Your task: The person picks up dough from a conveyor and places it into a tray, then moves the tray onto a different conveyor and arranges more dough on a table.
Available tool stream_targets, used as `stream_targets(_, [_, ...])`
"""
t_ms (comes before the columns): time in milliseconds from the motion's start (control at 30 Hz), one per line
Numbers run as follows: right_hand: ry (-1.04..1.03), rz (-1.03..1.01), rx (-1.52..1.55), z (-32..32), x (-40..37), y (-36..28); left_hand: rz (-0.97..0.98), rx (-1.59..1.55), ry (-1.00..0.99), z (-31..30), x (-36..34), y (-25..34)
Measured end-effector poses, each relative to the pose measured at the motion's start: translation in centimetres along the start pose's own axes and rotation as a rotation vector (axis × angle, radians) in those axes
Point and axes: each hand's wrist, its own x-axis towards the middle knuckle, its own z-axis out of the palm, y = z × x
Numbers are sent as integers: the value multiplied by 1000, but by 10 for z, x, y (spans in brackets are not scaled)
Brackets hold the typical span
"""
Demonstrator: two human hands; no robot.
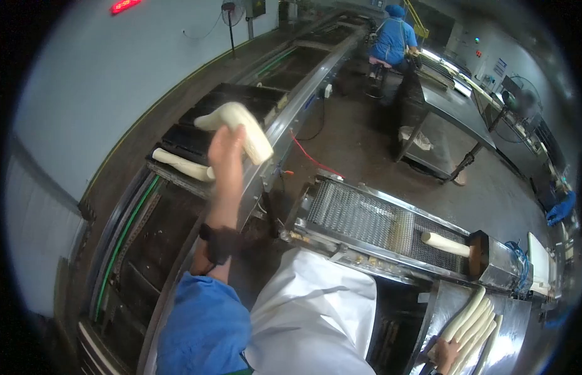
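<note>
With one laid dough log (181,164) in the black tray (190,139), our left hand (227,153) grips a held dough log (241,125) above it, while our right hand (446,355), grip unclear, rests on the waiting dough logs (472,319) on the steel table (516,325).

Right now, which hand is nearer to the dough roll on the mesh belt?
Right. The right hand lies on stacked dough sticks, just below the dough roll in the picture; the left hand is far to its left, raised, holding another dough piece.

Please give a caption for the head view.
Left hand holds a dough roll above trays; right hand touches stacked rolls.
</note>
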Motion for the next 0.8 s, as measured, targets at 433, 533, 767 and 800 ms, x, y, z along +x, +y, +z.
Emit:
stream_targets(433, [-249,-494,1072,-67,-17,-113,-173,45,535,-181,8,-35])
stream_targets(533, [-314,-460,990,-156,-79,-205,-153,368,413,-193,-3,-28])
stream_targets(767, [-528,-1066,997,-236,-151,-370,-113,1249,345,-209,-38,-5])
stream_targets(800, [-652,-1133,1201,-237,-197,-400,-128,1235,332,-211,-44,0])
